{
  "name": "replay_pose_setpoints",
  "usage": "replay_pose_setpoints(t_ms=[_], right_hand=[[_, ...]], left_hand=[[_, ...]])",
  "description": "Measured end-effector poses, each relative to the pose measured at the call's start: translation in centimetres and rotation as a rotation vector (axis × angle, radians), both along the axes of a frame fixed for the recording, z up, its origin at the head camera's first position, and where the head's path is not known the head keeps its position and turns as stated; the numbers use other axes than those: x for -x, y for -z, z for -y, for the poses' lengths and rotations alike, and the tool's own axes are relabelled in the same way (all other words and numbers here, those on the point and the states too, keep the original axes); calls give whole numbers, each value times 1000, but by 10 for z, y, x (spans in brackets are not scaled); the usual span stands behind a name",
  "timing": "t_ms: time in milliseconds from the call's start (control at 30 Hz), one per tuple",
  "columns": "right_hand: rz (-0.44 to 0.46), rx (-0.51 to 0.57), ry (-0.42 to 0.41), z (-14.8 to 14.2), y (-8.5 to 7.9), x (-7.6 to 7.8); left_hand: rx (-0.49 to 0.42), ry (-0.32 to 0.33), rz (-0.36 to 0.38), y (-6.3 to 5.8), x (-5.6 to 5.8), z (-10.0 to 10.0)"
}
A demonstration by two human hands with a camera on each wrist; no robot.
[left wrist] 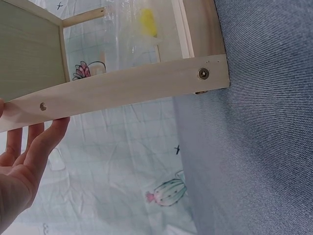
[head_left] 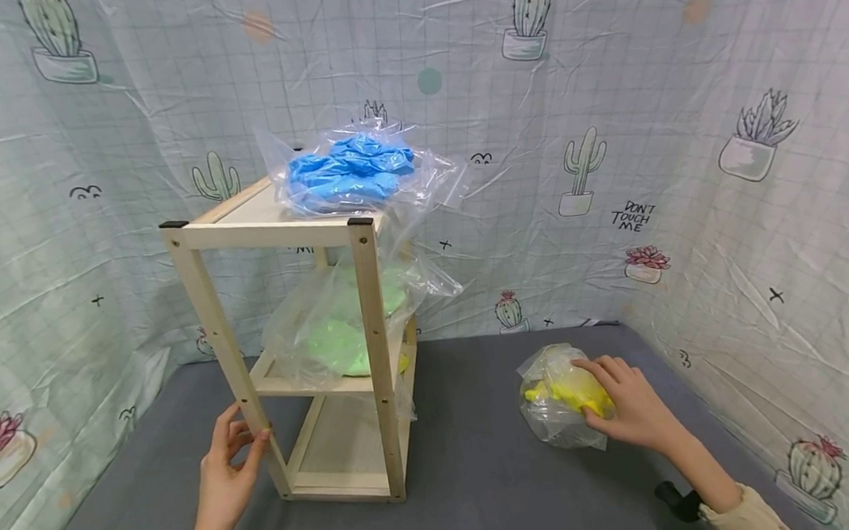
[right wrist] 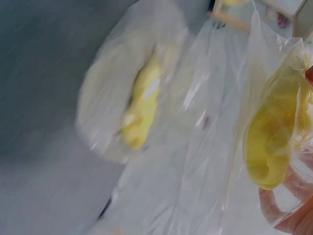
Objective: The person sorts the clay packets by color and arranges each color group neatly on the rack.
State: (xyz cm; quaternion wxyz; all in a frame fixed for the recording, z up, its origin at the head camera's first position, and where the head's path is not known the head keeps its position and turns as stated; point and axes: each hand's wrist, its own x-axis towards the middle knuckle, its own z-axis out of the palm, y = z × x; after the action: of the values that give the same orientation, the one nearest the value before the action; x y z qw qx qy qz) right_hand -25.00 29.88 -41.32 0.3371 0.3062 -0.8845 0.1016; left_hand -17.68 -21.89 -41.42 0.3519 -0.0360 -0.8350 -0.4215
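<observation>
On the left stands a three-tier wooden shelf (head_left: 373, 325). My left hand (head_left: 225, 472) holds its front left post (left wrist: 122, 90), thumb on one side and fingers on the other. To the right, my right hand (head_left: 630, 402) grips a clear plastic bag (head_left: 551, 431) with soft yellow contents (head_left: 559, 390). The right wrist view shows two yellow portions in clear plastic, one (right wrist: 269, 147) near my fingers (right wrist: 271, 208) and a blurred one (right wrist: 142, 107) farther left. A clear bag of crumpled blue material (head_left: 353, 172) lies on the top tier.
Clear bags with green contents (head_left: 338, 343) rest on the middle tier, their loose plastic hanging over the side. A small yellow patch (head_left: 404, 363) shows behind the front right post. The dark grey tabletop (head_left: 481, 472) is bounded by cactus-print sheets (head_left: 434, 175).
</observation>
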Motion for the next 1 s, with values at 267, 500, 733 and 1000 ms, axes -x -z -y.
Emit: replay_pose_setpoints(t_ms=[267, 500, 733, 1000], right_hand=[[-48, 33, -94, 51, 3, 14], [-22, 107, -195, 112, 1, 36], [8, 195, -214, 163, -1, 57], [50, 218, -246, 207, 6, 73]], left_hand=[[-1, 11, -4, 1, -1, 0], [-9, 3, -5, 1, -2, 1], [-6, 31, -25, 1, -1, 2], [-7, 25, -21, 1, -1, 2]])
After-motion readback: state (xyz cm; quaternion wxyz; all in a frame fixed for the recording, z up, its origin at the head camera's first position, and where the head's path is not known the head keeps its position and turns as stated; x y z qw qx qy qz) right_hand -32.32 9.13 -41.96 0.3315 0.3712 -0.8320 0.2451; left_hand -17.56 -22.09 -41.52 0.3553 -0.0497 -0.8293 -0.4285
